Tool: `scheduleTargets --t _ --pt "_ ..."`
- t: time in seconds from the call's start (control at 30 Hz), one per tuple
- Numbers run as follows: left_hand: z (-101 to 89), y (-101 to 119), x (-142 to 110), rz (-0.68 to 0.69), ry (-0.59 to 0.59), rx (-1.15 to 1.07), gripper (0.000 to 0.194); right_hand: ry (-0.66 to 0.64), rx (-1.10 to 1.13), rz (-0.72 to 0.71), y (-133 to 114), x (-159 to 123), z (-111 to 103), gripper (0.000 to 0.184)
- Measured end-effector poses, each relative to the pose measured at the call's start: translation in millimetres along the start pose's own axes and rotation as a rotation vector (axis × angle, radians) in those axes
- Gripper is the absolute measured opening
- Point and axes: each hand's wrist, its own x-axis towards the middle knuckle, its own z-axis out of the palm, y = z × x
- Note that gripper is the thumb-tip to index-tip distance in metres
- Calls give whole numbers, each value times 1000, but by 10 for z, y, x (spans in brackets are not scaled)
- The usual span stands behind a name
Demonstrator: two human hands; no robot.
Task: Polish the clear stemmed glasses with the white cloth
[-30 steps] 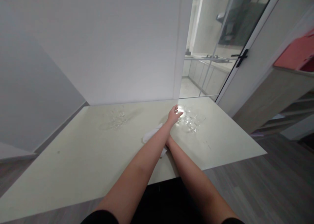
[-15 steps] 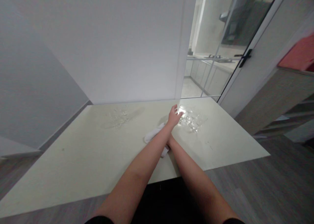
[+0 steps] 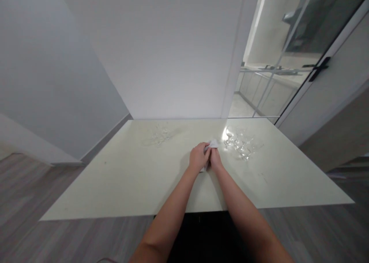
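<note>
A white cloth (image 3: 213, 143) is bunched between my two hands over the middle of the table. My left hand (image 3: 198, 156) curls around its left side, and the fingers are closed. My right hand (image 3: 215, 158) grips it from the right, close against the left one. Whether the cloth wraps something cannot be made out. Just right of my hands lies a cluster of several clear stemmed glasses (image 3: 241, 143). Farther left, toward the back, is a second group of clear glasses (image 3: 160, 134), faint against the tabletop.
The pale table (image 3: 138, 178) meets a white wall (image 3: 173, 63) at its back edge. To the right stands a glass-panelled door with a black handle (image 3: 318, 68), and a kitchen shows through it. Grey wood-look floor (image 3: 95, 240) surrounds the table.
My left hand has come back from the right-hand glasses, uncrossing from my right arm, and has closed on the cloth. The cloth is now gathered up between both hands. The view has shifted left.
</note>
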Motion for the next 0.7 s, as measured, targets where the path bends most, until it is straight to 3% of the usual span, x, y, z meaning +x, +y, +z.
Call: scheduleTargets --t 0.07,0.23,0.4,0.6,0.7 --pt "-31 30 -32 -3 -11 -19 25 13 35 43 -2 14 -16 20" --pt "-37 171 -176 143 -126 -67 42 -237 198 171 -21 -22 -45 27" --pt "-49 172 -211 48 -144 33 38 -259 142 212 -3 -4 -33 25" --pt "-169 162 -192 -74 -174 65 32 -31 -20 -132 -52 12 -91 27" --pt "-193 114 -205 -117 -219 123 43 99 -67 -231 -95 28 -133 22"
